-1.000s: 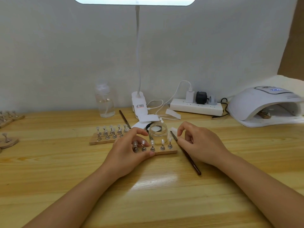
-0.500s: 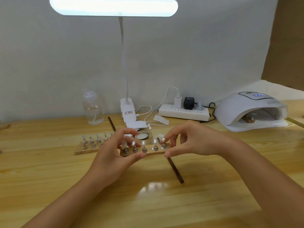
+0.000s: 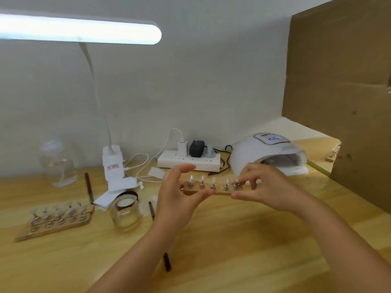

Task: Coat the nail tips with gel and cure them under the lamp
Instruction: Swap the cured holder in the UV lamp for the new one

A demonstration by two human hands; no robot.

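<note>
A small wooden strip (image 3: 220, 193) carrying several nail tips (image 3: 202, 180) on metal stands is lifted above the wooden table. My left hand (image 3: 179, 197) pinches its left end, my right hand (image 3: 264, 187) pinches its right end. The white curing lamp (image 3: 266, 154), display lit, sits at the back right, just beyond my right hand. An open glass gel jar (image 3: 126, 212) stands on the table to the left. A dark brush (image 3: 166, 261) lies on the table, partly hidden by my left forearm.
A second wooden strip with nail tips (image 3: 57, 220) lies at the left. A clear bottle (image 3: 57, 163), another brush (image 3: 88, 187), a clip desk lamp (image 3: 113, 163) and a power strip (image 3: 188, 162) line the back. A brown board (image 3: 342, 102) stands at the right.
Both hands lifted the strip with nail tips off the table and carried it right, toward the curing lamp. The view has turned right; the jar and brush stay on the table.
</note>
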